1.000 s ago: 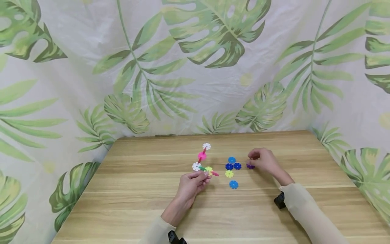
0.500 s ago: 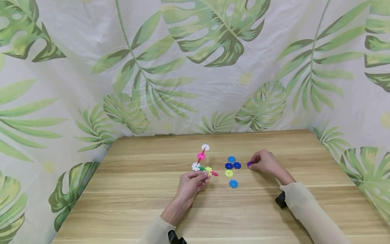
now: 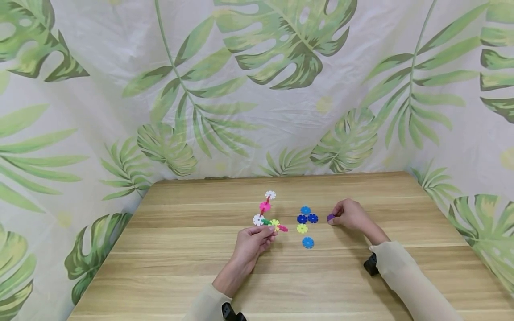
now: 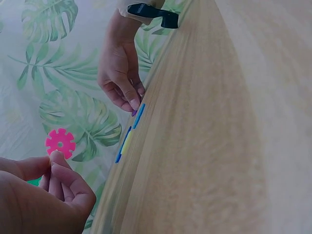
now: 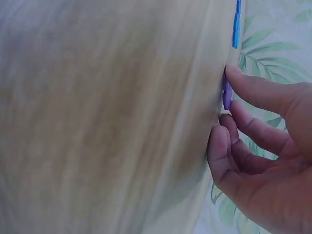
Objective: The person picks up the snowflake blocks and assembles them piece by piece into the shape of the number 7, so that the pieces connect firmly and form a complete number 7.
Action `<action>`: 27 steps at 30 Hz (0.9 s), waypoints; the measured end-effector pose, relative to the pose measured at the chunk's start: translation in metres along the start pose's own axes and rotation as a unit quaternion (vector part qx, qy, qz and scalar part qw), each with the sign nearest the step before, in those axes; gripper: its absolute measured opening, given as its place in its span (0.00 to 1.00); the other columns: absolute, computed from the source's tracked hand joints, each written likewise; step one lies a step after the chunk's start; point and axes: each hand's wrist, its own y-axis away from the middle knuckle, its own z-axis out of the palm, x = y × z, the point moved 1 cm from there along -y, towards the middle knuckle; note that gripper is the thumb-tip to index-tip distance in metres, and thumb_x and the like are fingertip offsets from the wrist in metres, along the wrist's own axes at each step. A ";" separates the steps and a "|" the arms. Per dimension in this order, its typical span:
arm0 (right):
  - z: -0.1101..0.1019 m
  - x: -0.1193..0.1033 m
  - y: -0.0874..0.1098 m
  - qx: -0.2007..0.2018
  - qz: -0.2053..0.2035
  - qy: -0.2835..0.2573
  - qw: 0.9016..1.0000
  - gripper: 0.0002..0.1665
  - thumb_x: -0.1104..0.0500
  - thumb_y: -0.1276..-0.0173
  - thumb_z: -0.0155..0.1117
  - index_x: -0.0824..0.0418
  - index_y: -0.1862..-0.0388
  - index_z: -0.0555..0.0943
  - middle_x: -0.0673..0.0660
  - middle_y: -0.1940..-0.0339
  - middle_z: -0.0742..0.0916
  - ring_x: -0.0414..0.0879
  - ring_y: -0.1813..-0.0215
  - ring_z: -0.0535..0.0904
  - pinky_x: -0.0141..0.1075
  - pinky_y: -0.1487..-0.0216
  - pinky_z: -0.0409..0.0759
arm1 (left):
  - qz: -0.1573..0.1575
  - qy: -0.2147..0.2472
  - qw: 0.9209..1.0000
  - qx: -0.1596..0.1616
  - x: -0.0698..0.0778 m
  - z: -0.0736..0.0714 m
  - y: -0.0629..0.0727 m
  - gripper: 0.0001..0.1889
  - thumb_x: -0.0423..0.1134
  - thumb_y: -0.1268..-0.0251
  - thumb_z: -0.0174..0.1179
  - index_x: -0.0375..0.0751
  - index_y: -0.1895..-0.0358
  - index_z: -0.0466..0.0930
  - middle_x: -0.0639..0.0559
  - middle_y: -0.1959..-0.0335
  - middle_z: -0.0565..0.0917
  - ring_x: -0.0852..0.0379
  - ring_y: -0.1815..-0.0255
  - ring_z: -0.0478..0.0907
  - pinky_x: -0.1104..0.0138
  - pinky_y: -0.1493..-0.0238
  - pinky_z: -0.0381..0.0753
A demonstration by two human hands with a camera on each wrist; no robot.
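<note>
My left hand (image 3: pixel 250 247) pinches the yellow snowflake disc (image 3: pixel 275 224) of a joined chain. From there the chain runs through a green disc to a white disc (image 3: pixel 259 220), then red pieces, a pink disc (image 3: pixel 265 206) and a white disc (image 3: pixel 270 195) at the far end. A pink disc (image 4: pixel 60 144) sticks out past my left fingertips, face-on in the left wrist view. Between thumb and fingers, my right hand (image 3: pixel 351 215) pinches a purple snowflake disc (image 5: pixel 226 95) by its edge, close over the table, right of the loose discs.
Loose discs lie flat between the hands: a light blue disc (image 3: pixel 305 210) at the back, two dark blue discs (image 3: pixel 302 219) side by side, a yellow disc (image 3: pixel 302 228) and a nearer light blue disc (image 3: pixel 308 242). The wooden table (image 3: pixel 180 254) ends at a leaf-print cloth (image 3: pixel 225 111).
The right fingers have closed on the purple disc, which lay under them on the table, and tipped it up. The left hand and its chain have stayed nearly still.
</note>
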 end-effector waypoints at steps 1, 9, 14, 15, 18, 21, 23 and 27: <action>0.000 0.000 0.000 0.000 -0.002 0.000 1.000 0.13 0.61 0.39 0.81 0.65 0.63 0.85 0.59 0.65 0.88 0.49 0.62 0.80 0.37 0.60 0.77 | 0.001 0.000 1.000 0.000 0.001 0.000 0.000 0.16 0.36 0.30 0.70 0.28 0.47 0.86 0.51 0.64 0.92 0.65 0.65 0.86 0.74 0.59 0.86; 0.001 -0.007 0.003 0.017 -0.015 -0.033 0.999 0.07 0.68 0.37 0.77 0.66 0.66 0.84 0.58 0.71 0.90 0.46 0.70 0.84 0.34 0.69 0.83 | 0.010 0.000 1.000 0.001 0.004 0.000 0.001 0.15 0.36 0.28 0.68 0.27 0.46 0.85 0.53 0.66 0.91 0.65 0.65 0.85 0.74 0.59 0.86; 0.008 -0.023 0.015 0.029 -0.032 -0.083 0.996 0.04 0.71 0.34 0.71 0.69 0.60 0.87 0.62 0.68 0.91 0.47 0.70 0.87 0.36 0.70 0.88 | 0.009 0.004 1.000 0.003 0.004 -0.001 0.000 0.15 0.35 0.28 0.68 0.26 0.47 0.85 0.53 0.67 0.91 0.65 0.65 0.85 0.74 0.60 0.85; 0.010 -0.026 0.017 0.032 -0.036 -0.091 0.995 0.05 0.70 0.33 0.71 0.69 0.59 0.87 0.62 0.67 0.91 0.47 0.69 0.88 0.36 0.69 0.89 | 0.008 0.005 1.000 0.003 0.004 -0.001 0.000 0.15 0.35 0.28 0.68 0.26 0.47 0.85 0.53 0.67 0.91 0.65 0.65 0.85 0.74 0.60 0.85; 0.017 -0.034 0.025 0.035 -0.046 -0.133 0.989 0.08 0.69 0.33 0.73 0.69 0.56 0.89 0.63 0.64 0.93 0.49 0.66 0.90 0.38 0.65 0.91 | 0.011 0.007 1.000 0.002 0.003 -0.001 -0.001 0.15 0.35 0.29 0.68 0.25 0.47 0.85 0.53 0.67 0.91 0.65 0.66 0.85 0.74 0.61 0.85; 0.025 -0.042 0.033 0.014 -0.049 -0.204 0.978 0.10 0.68 0.33 0.74 0.70 0.54 0.89 0.65 0.61 0.93 0.54 0.62 0.92 0.41 0.61 0.92 | 0.014 0.010 1.000 0.003 0.002 -0.001 -0.002 0.15 0.34 0.29 0.67 0.25 0.47 0.85 0.53 0.67 0.91 0.65 0.66 0.86 0.74 0.61 0.86; 0.030 -0.048 0.039 -0.004 -0.043 -0.254 0.966 0.11 0.68 0.33 0.73 0.72 0.53 0.88 0.66 0.60 0.93 0.55 0.60 0.93 0.43 0.58 0.93 | 0.015 0.010 1.000 0.004 0.002 -0.001 -0.002 0.15 0.34 0.28 0.67 0.25 0.47 0.85 0.53 0.67 0.91 0.65 0.66 0.86 0.74 0.61 0.86; 0.039 -0.057 0.048 -0.036 -0.021 -0.339 0.940 0.15 0.68 0.31 0.72 0.75 0.49 0.86 0.68 0.58 0.93 0.51 0.60 0.93 0.43 0.55 0.92 | 0.015 0.010 1.000 0.004 0.003 -0.001 -0.002 0.15 0.35 0.28 0.67 0.25 0.48 0.85 0.53 0.67 0.92 0.65 0.66 0.86 0.74 0.61 0.86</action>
